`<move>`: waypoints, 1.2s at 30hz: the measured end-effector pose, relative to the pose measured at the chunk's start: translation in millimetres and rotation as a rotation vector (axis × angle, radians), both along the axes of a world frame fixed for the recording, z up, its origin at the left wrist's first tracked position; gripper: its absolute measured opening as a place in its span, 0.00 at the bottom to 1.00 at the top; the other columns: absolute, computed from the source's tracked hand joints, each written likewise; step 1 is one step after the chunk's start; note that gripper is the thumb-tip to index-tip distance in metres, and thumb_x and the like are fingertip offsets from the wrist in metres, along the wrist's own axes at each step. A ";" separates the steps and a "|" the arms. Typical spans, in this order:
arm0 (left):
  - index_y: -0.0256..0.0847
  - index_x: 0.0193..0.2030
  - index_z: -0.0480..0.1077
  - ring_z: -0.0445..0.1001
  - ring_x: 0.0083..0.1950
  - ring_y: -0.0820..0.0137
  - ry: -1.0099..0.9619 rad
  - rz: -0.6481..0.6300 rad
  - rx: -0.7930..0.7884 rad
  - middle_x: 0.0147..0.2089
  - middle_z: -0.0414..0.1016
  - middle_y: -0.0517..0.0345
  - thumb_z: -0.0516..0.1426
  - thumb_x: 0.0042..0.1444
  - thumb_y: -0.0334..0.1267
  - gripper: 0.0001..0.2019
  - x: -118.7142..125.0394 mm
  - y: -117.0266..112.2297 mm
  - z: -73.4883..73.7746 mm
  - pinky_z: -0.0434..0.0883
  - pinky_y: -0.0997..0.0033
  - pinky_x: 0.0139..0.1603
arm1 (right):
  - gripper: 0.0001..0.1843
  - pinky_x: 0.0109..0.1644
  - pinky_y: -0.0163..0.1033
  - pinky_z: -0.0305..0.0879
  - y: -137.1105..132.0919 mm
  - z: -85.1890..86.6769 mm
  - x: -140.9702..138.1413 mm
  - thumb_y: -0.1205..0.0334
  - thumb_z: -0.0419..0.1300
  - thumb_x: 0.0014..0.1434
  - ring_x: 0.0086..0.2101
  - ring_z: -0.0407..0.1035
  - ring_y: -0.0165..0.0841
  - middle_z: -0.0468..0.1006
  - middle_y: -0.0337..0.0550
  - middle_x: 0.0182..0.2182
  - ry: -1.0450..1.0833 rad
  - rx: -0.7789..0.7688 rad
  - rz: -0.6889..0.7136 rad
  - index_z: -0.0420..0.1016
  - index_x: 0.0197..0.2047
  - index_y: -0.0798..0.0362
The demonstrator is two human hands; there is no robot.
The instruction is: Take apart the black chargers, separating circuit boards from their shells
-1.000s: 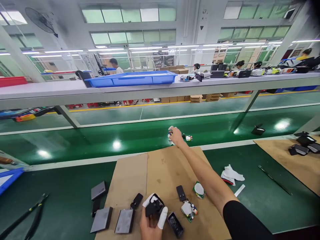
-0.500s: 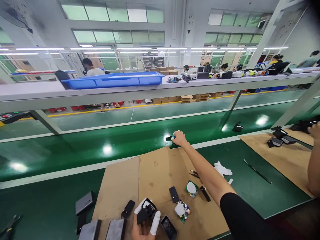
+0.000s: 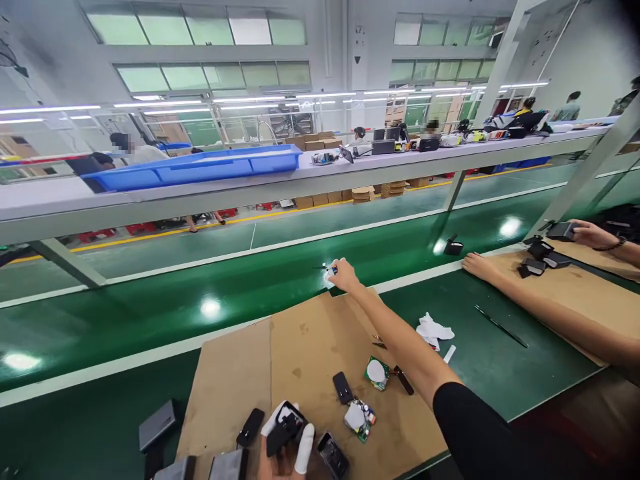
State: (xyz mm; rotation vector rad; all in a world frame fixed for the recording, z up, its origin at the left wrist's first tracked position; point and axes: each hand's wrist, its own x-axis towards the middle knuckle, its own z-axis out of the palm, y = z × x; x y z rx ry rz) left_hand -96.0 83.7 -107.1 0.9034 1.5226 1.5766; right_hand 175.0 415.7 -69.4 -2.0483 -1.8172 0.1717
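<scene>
- Beyond the far edge of the cardboard, the bare right hand (image 3: 344, 276) reaches over the shiny green strip, its fingers drawn narrow at a small dark-and-white electronic piece (image 3: 327, 270). They seem to pinch it; the detail is too small to name the part.
- Near the body, the left hand (image 3: 281, 465), white covers on some of its fingers, curls around a black plastic box-shaped casing (image 3: 295, 413) with its inside exposed and a flat black part at its front.
- Just right of that hand lies a hollow black oblong shell (image 3: 331, 455), interior upward.
- Past it, a bare circuit board with a white patch (image 3: 356, 419) and a green board with a round white pad (image 3: 377, 373) lie outside any casing, so separate boards and shells are already out.
- Beside the boards is a small black rectangular plug part (image 3: 343, 388); a similar black plug part (image 3: 250, 427) lies left of the casing.
- Farther left, a flat dark-grey box (image 3: 157, 425) looks closed; judging by that, work is partway, though the total left cannot be told.
- Under most of this spreads a creased brown cardboard sheet (image 3: 300, 353).
- Well to the right, a co-worker's hand (image 3: 593, 237) holds a dark box.
</scene>
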 end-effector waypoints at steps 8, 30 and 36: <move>0.42 0.53 0.78 0.83 0.57 0.53 -0.080 -0.021 -0.031 0.48 0.84 0.53 0.78 0.38 0.53 0.35 -6.5 2.6 -21.7 0.76 0.48 0.69 | 0.19 0.56 0.53 0.78 -95.4 9.4 128.4 0.51 0.66 0.72 0.51 0.77 0.41 0.79 0.49 0.57 -0.107 -0.029 -0.012 0.76 0.59 0.53; 0.43 0.56 0.76 0.79 0.61 0.51 -0.013 -0.155 -0.066 0.54 0.82 0.52 0.78 0.39 0.49 0.36 -11.4 4.8 -21.3 0.65 0.36 0.76 | 0.18 0.51 0.49 0.81 -198.1 -49.4 233.3 0.53 0.66 0.72 0.47 0.79 0.38 0.81 0.48 0.53 0.302 0.155 -0.150 0.77 0.59 0.54; 0.43 0.54 0.77 0.79 0.61 0.51 -0.013 -0.147 -0.044 0.54 0.82 0.52 0.78 0.38 0.47 0.35 -8.2 4.8 -17.2 0.64 0.35 0.76 | 0.20 0.51 0.49 0.81 -199.4 -55.4 249.3 0.52 0.65 0.73 0.48 0.79 0.39 0.80 0.48 0.55 0.350 0.204 -0.285 0.75 0.62 0.53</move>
